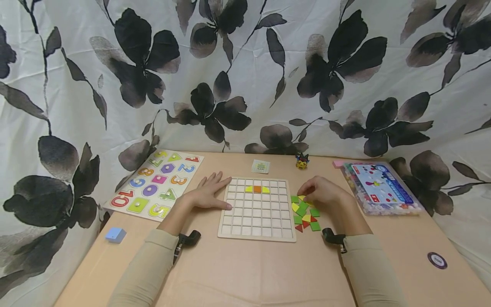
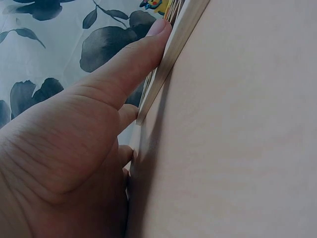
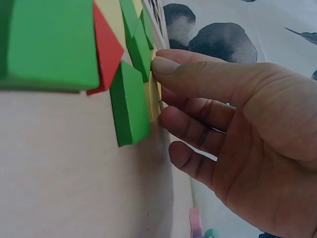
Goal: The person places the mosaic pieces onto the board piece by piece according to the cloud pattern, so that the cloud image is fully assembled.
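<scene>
A white grid board [image 1: 257,231] lies on the table, with an orange square tile [image 1: 257,189] between two yellow tiles [image 1: 249,189] in one of its upper rows. My left hand [image 1: 205,194] is spread at the board's left side, its thumb [image 2: 141,57] resting on the board's edge. Beside the board's right edge lies a loose pile of green [image 1: 315,226], red [image 1: 299,228] and yellow tiles. Over the pile's far end, my right hand [image 1: 324,192] has its thumb and fingertips bent together at a yellow tile [image 3: 153,101], which the thumb partly covers.
Left of the board lies a number-and-shape puzzle board [image 1: 153,183], with a blue block [image 1: 115,235] nearer me. A small card [image 1: 261,166] and a yellow figurine [image 1: 302,161] stand behind. A box of colourful pieces [image 1: 383,187] and a round dark disc [image 1: 437,260] are at right.
</scene>
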A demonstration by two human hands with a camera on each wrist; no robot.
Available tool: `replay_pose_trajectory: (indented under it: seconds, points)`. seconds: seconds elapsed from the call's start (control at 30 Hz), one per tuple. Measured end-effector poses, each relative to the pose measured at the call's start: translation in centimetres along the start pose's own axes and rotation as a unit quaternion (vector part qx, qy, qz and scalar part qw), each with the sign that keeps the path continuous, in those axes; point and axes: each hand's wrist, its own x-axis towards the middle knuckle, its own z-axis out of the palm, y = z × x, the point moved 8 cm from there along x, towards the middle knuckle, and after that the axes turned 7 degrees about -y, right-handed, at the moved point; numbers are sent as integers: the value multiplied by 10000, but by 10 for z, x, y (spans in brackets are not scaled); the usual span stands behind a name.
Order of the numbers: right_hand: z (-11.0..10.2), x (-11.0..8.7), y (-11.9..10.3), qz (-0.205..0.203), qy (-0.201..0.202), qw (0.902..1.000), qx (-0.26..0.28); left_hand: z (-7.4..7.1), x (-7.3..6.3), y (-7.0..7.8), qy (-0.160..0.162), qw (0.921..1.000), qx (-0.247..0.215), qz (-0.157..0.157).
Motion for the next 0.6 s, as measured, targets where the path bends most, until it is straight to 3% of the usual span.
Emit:
replay_pose_trajectory:
  seconds: [0.3, 0.6]
  points:
    - [3, 3, 3, 164, -44, 9999, 2, 0, 0, 0, -14, 10000, 25, -22]
    - [3, 3, -3, -216, 22, 9996, 177, 0, 0, 0, -17, 10000, -7, -10]
